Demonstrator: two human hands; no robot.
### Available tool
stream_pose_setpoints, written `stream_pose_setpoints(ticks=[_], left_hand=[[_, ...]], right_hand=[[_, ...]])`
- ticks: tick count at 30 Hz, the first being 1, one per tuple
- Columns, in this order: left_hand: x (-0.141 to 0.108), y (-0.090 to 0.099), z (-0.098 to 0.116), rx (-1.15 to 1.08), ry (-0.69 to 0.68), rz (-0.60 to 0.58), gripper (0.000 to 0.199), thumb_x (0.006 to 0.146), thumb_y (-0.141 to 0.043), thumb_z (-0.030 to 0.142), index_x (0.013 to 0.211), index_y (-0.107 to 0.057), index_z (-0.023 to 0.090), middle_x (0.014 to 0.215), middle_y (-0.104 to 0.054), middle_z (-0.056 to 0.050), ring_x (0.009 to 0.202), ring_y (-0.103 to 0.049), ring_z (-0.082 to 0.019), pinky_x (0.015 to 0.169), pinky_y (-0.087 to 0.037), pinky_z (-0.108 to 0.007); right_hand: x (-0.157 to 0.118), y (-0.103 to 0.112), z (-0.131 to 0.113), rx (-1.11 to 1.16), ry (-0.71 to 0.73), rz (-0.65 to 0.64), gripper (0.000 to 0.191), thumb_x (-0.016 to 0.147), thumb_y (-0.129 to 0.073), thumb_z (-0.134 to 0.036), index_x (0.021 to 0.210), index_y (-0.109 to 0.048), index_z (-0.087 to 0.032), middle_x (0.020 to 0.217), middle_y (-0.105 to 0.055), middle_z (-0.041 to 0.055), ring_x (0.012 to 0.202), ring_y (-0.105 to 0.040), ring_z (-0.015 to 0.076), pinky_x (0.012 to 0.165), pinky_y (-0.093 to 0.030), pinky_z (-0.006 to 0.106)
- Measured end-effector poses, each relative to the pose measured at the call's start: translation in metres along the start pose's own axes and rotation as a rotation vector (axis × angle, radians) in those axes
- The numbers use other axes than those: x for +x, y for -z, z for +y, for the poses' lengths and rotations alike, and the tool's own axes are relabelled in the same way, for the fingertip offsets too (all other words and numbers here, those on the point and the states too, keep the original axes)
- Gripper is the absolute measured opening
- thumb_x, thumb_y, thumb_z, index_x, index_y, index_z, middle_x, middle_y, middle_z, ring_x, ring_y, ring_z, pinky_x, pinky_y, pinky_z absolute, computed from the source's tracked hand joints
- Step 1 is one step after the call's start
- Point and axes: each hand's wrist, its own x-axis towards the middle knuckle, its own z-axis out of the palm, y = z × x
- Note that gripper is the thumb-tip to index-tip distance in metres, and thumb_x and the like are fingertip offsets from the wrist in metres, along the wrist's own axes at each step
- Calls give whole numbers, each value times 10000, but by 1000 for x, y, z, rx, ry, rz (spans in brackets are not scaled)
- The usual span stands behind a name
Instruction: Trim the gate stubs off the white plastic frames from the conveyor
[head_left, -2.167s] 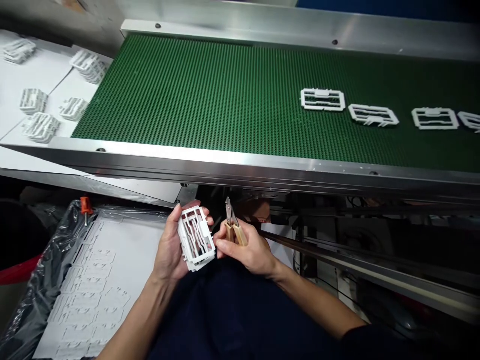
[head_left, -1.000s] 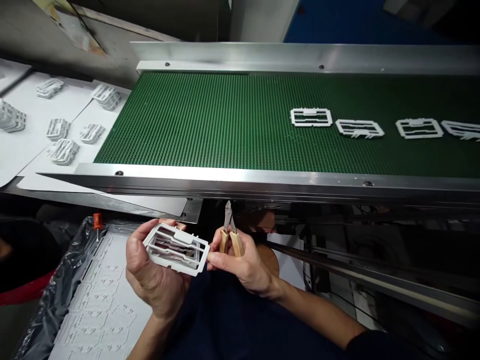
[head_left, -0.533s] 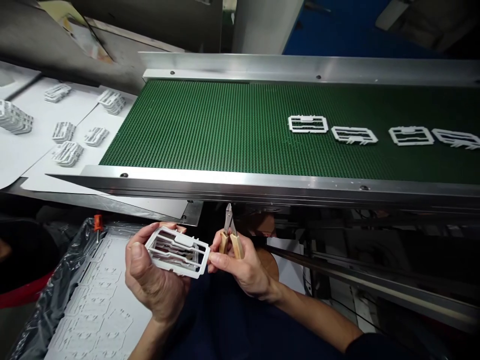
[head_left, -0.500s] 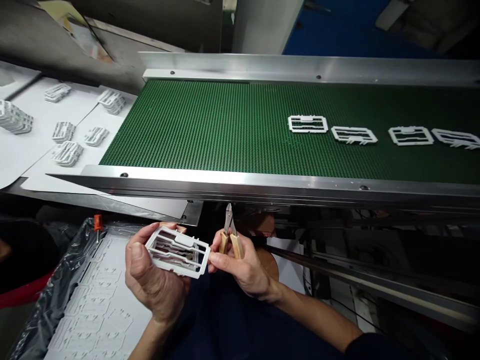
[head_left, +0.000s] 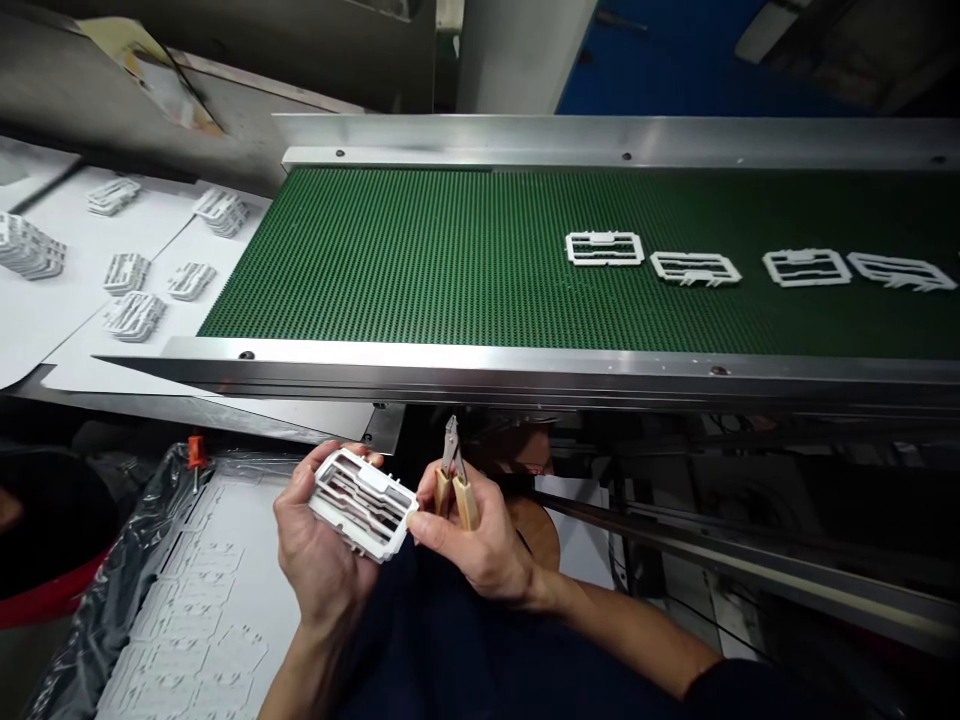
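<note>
White slotted plastic frames [head_left: 365,503], seemingly more than one layered together, lie in my left hand [head_left: 322,545], whose fingers wrap round their left and far edges. My right hand [head_left: 487,545] grips small pliers [head_left: 459,485] with wooden-coloured handles, jaws pointing away from me. The thumb and fingertips of that hand also touch the right end of the frames. Beyond my hands, several similar white frames [head_left: 604,249] rest apart from one another on the right half of a green conveyor belt [head_left: 405,260].
Metal rails [head_left: 480,357] edge the belt. On white sheets at the left stand several stacks of white frames [head_left: 133,315]. A box lined with dark plastic [head_left: 90,570] at lower left holds layered white frames [head_left: 180,600], near an orange-handled tool [head_left: 196,453].
The held frames have tilted and my left thumb no longer shows on top of them. My left hand has shifted slightly right. The frames on the belt appear a little further left.
</note>
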Motion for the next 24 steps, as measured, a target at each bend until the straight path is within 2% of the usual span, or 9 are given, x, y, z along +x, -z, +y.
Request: stream_pose_setpoints(ticks=[4,9,24], left_hand=[[6,6,-4,-50,155,-29,189,812,-449,242,851,-622,178,794,-648,-25,703,-620,-157,564,-538,-236],[10,11,-7,-94,272,-94,169,821,-462,207,863,-626,189,803,-652,-1,709,-626,-137,597,-558,-235],[9,8,-5,-127,209,-104,194,819,-422,210,853,-610,174,794,-641,-23,684,-615,-157,542,-541,-240]], right_hand=[[-1,-3,1,-94,32,27,168,731,-611,-205,817,-469,-180,706,-451,-22,606,-410,93,572,-372,234],[-1,-4,1,-103,46,27,179,696,-610,-162,806,-470,-181,693,-453,-30,597,-407,89,565,-370,225],[-2,-4,-3,-97,47,29,177,679,-597,-139,798,-471,-179,696,-460,-29,604,-424,92,577,-377,229]])
